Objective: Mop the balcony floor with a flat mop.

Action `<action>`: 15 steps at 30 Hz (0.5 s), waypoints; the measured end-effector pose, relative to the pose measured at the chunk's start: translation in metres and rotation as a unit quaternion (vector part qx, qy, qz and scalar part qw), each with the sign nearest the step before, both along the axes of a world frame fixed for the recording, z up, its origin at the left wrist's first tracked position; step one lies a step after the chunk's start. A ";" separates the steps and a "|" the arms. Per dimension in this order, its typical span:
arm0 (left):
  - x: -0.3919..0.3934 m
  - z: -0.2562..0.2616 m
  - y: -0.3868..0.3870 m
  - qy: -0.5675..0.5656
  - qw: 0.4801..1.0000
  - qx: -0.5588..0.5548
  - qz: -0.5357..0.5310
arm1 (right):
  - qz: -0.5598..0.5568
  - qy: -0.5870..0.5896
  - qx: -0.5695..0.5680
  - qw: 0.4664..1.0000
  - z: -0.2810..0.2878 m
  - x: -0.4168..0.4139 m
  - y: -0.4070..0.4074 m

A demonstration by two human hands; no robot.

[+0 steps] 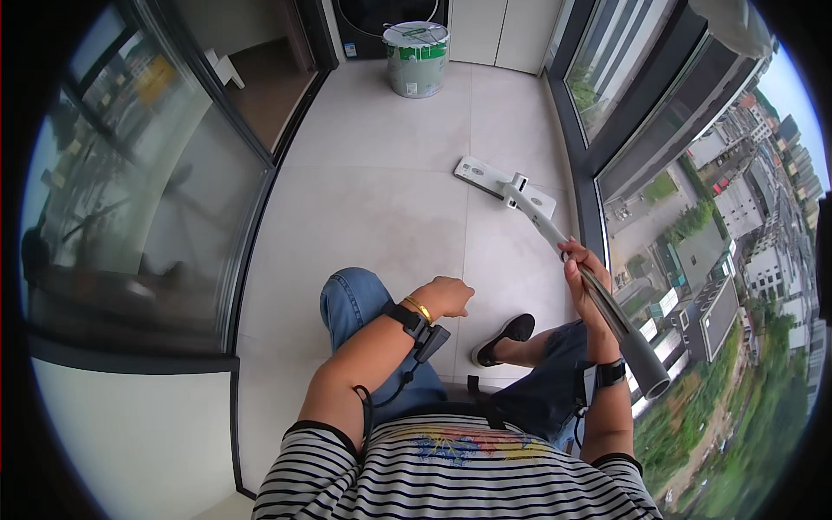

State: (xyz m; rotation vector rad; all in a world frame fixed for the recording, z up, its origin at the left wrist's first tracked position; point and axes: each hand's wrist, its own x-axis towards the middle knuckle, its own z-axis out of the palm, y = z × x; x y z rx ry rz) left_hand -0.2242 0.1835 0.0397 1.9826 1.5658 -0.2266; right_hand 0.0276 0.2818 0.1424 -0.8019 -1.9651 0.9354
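Note:
My right hand point(585, 273) is wrapped around the grey pole point(608, 305) of a flat mop. The pole slants from its open grey end point(643, 370), beside my right forearm, down to a hinged joint point(515, 190). Below that joint, the white rectangular mop head point(481, 172) lies on the tiled floor near the window wall. My left hand point(445, 296) hovers in front of my bent knees with its fingers curled in. Nothing shows in it, though its palm side is hidden. A gold bracelet point(419, 309) circles the left wrist.
A lidded paint bucket point(417, 65) stands at the far end by a black front-loading machine point(364, 16) and white cabinet doors point(504, 29). Dark-framed glass point(162, 195) lines the left. Tall windows point(650, 130) rise on the right. My shoe point(510, 338) rests on the floor tiles point(364, 214).

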 end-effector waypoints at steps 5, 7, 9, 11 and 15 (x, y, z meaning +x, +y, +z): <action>-0.002 -0.003 0.003 0.019 1.000 0.007 -0.003 | 0.095 0.015 -0.047 0.994 0.064 0.040 -0.066; 0.001 -0.003 0.006 0.020 1.000 0.010 -0.011 | 0.077 0.004 -0.044 0.996 0.059 0.032 -0.073; 0.000 -0.002 0.004 0.006 1.000 0.016 -0.008 | 0.062 0.050 -0.053 0.995 0.043 0.016 -0.061; 0.000 0.001 0.003 0.016 1.000 0.006 -0.003 | 0.102 0.077 -0.055 0.990 -0.003 0.001 -0.030; 0.002 0.008 0.004 0.001 1.000 0.009 0.027 | 0.064 0.012 -0.029 0.997 -0.103 -0.041 0.003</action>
